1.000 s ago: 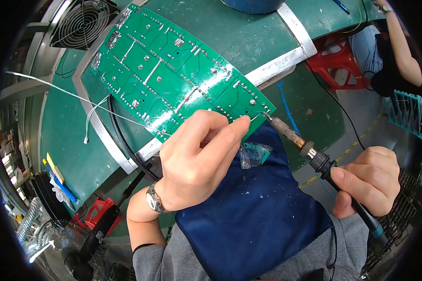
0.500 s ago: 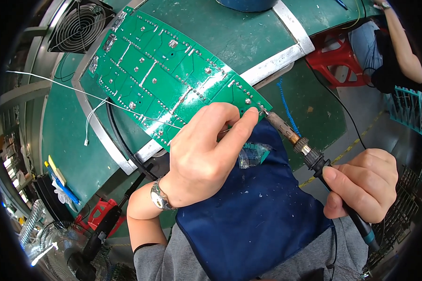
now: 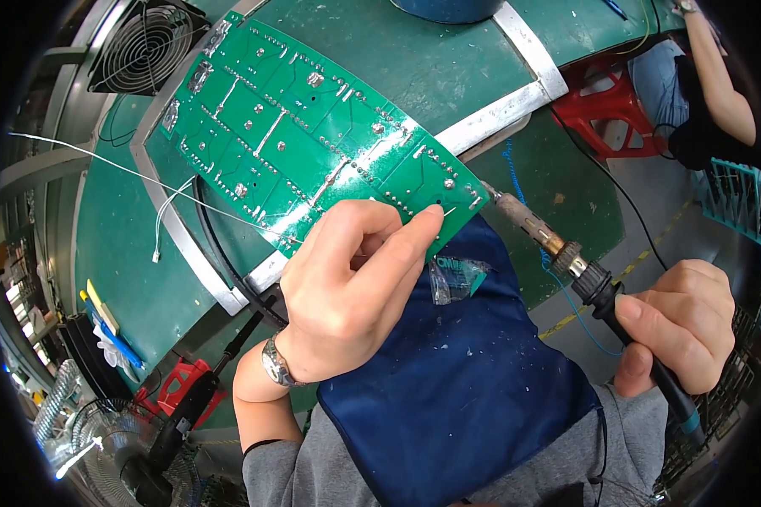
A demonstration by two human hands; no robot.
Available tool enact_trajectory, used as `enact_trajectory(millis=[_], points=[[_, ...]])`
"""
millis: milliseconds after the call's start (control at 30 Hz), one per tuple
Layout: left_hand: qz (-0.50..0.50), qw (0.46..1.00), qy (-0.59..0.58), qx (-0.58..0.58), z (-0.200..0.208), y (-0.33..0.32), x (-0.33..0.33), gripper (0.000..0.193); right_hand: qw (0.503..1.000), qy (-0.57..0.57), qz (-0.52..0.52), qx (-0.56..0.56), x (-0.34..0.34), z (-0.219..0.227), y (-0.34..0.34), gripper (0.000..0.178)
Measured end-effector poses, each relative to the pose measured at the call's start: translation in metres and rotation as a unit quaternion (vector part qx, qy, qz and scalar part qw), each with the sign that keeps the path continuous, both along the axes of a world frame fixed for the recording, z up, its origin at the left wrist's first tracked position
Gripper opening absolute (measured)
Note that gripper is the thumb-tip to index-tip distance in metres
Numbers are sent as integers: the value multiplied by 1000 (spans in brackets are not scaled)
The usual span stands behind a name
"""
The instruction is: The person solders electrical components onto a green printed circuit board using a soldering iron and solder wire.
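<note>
A long green circuit board [image 3: 300, 169], solder side up, reaches from the far left toward my lap. Over its near end, my left hand [image 3: 351, 279] is closed in a pinch on thin solder wire [image 3: 144, 176]. The wire's short tip sticks out past the fingertips, just above the board. My right hand [image 3: 681, 329] is wrapped round the black handle of a soldering iron [image 3: 588, 283]. The iron points up and left, its tip beside the board's right corner, close to a row of shiny solder joints [image 3: 473, 200].
The green bench [image 3: 397, 59] has metal edge strips [image 3: 482, 118]. A black fan [image 3: 148, 51] stands at the far left, a blue container [image 3: 448, 7] at the back. Clear film [image 3: 458, 280] lies on my blue apron [image 3: 457, 380]. Another person's arm [image 3: 723, 80] shows near a red stool [image 3: 600, 110].
The soldering iron has drawn back to the right, off the board's corner. My left hand has shifted slightly left and nearer, and the solder tip now shows beyond the fingers.
</note>
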State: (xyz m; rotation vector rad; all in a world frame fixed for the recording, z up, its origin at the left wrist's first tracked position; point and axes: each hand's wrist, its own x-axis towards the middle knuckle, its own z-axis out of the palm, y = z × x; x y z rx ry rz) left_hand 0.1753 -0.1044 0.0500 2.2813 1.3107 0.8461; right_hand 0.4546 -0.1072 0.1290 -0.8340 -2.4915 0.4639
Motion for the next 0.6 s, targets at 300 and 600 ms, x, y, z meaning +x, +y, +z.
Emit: enact_trajectory(millis=[300,600], points=[[-15,999,-19,32,-4,1,-2,33,974,29,-201,103,-4,-26,13,37],[16,1000,-10,6,-2,-7,-6,38,962,23,-241,130,-33,-44,85,22]])
